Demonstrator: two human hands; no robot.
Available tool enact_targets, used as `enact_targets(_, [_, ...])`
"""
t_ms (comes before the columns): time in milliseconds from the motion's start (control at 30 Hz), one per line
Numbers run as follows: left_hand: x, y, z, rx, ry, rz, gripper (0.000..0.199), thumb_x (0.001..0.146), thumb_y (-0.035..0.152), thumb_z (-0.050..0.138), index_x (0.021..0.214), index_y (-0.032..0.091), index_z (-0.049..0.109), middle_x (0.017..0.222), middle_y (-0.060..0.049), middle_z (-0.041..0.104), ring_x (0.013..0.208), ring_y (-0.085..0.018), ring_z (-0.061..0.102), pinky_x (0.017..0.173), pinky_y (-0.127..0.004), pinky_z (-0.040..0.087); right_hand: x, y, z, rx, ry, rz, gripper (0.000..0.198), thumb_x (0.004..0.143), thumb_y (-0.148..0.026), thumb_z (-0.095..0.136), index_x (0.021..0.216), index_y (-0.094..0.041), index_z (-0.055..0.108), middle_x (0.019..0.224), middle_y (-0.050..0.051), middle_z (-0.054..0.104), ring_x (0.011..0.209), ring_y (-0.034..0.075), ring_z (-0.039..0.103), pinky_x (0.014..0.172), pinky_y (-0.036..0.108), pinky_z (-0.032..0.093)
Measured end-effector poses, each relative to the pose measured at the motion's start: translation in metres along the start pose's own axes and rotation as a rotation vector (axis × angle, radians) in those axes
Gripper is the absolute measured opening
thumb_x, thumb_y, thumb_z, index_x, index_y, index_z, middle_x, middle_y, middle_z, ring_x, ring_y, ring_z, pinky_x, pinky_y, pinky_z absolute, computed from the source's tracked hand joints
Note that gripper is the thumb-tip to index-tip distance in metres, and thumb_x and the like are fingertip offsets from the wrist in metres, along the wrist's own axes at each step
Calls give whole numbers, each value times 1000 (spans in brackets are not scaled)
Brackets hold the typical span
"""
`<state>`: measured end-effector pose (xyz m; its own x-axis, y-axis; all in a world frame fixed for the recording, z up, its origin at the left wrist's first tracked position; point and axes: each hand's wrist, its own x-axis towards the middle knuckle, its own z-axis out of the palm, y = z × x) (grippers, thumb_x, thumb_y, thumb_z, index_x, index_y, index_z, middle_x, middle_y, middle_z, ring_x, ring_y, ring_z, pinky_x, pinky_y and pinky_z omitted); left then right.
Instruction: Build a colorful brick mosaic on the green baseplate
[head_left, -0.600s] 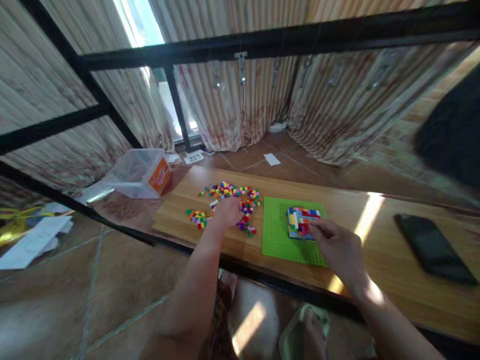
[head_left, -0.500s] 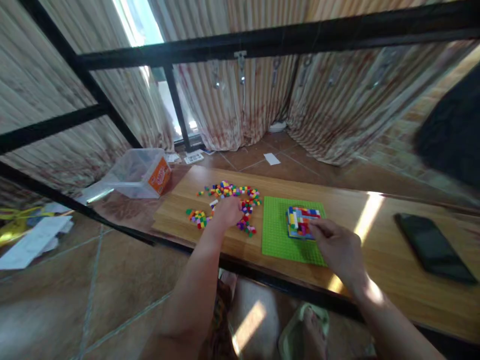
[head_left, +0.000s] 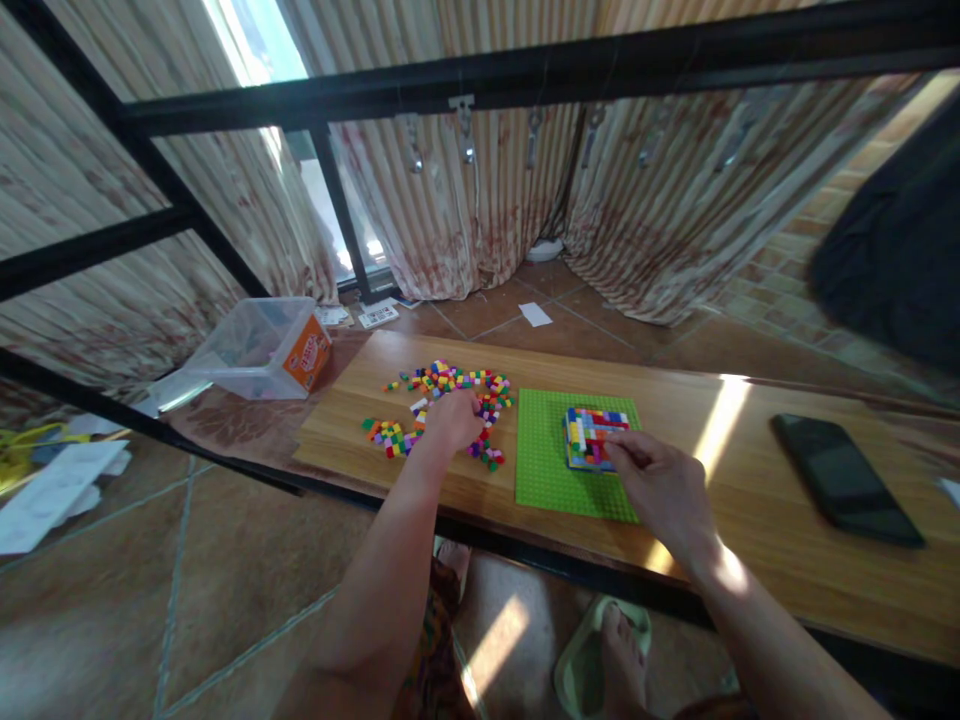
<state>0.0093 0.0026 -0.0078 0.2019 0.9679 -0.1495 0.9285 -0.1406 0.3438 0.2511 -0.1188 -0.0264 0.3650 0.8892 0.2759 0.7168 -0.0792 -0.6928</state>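
Note:
A block-shaped build of colourful toy bricks (head_left: 584, 455) sits on a green studded baseplate (head_left: 540, 480). My right hand (head_left: 664, 490) reaches over the baseplate from the right, thumb and forefinger pinched on a small toy brick at the top of the build. Loose small bricks (head_left: 442, 376) in many colours lie scattered on the wooden table to the left. Among them my left hand (head_left: 453, 422) points down with its fingers curled together; its fingertips are partly hidden, and what they hold cannot be made out.
A black phone (head_left: 844, 480) lies on the wooden table (head_left: 720, 480) at the right. Beyond its left end, a clear plastic box (head_left: 259, 345) with an orange label stands on the floor. A black metal rail (head_left: 525, 82) crosses in front of the curtains.
The whole view has shifted slightly. My right hand stays pinched at the build, and my left hand stays among the loose bricks with little visible movement.

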Motion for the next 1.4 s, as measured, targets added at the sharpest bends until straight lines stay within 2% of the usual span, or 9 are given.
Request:
enact_targets(233, [1, 2, 3, 8, 51, -61, 34, 80, 16, 61, 112, 15, 72, 107, -16, 76, 108, -30, 69, 91, -36, 51, -1, -3, -1, 9, -12, 44, 28, 81, -41, 57, 85, -24, 79, 81, 4, 79, 74, 23, 74, 69, 32, 54])
enact_targets(433, [1, 4, 2, 50, 44, -48, 25, 87, 27, 55, 96, 20, 78, 103, -15, 77, 106, -29, 70, 90, -37, 52, 0, -7, -1, 6, -24, 36, 29, 81, -41, 56, 83, -24, 79, 81, 4, 78, 73, 22, 73, 67, 31, 54])
enact_targets(800, [2, 0, 2, -30, 77, -34, 20, 78, 12, 59, 88, 16, 76, 96, -15, 77, 101, -28, 70, 89, -37, 52, 0, -6, -2, 7, -28, 20, 28, 82, -41, 56, 84, -24, 78, 82, 4, 79, 72, 22, 72, 69, 32, 53])
enact_targets(867, [4, -3, -1, -150, 86, -19, 19, 77, 11, 61, 87, 16, 76, 93, -12, 77, 95, -26, 70, 86, -35, 52, 0, -7, -1, 28, -27, 30, 27, 82, -40, 57, 84, -23, 78, 82, 4, 79, 73, 21, 72, 70, 32, 53])
enact_targets(967, [4, -2, -4, -543, 64, 59, 22, 76, 11, 64, 95, 16, 74, 88, -7, 76, 81, -18, 68, 77, -29, 52, -2, -9, 2, 120, -31, 55, 24, 83, -39, 59, 85, -23, 77, 83, 3, 78, 74, 21, 72, 72, 32, 53])
enact_targets(1067, [-3, 11, -2, -975, -59, 128, 18, 76, 15, 67, 93, 15, 73, 83, -4, 74, 71, -12, 64, 70, -25, 50, -3, -14, 7, 296, -63, 96, 24, 84, -41, 61, 87, -23, 77, 85, 3, 78, 76, 20, 71, 74, 33, 55])
enact_targets(1133, [-11, 26, 1, -1178, -139, 130, 14, 73, 19, 71, 87, 14, 72, 80, -2, 72, 68, -10, 62, 67, -23, 48, -2, -18, 10, 433, -83, 108, 26, 84, -44, 64, 89, -22, 77, 86, 4, 78, 76, 20, 70, 75, 35, 55])
enact_targets(1233, [-24, 50, 8, -1326, -251, 128, 18, 69, 22, 76, 84, 14, 70, 74, -1, 69, 64, -9, 61, 63, -22, 45, 0, -25, 14, 637, -86, 113, 29, 80, -46, 71, 92, -20, 75, 88, 5, 77, 78, 18, 69, 74, 33, 56])
enact_targets(1400, [-31, 74, 19, -1345, -340, 183, 20, 69, 25, 76, 84, 14, 69, 70, 0, 67, 63, -10, 60, 61, -22, 43, 4, -30, 13, 817, -129, 197, 34, 71, -49, 78, 88, -20, 75, 78, 2, 73, 65, 13, 62, 63, 28, 53])
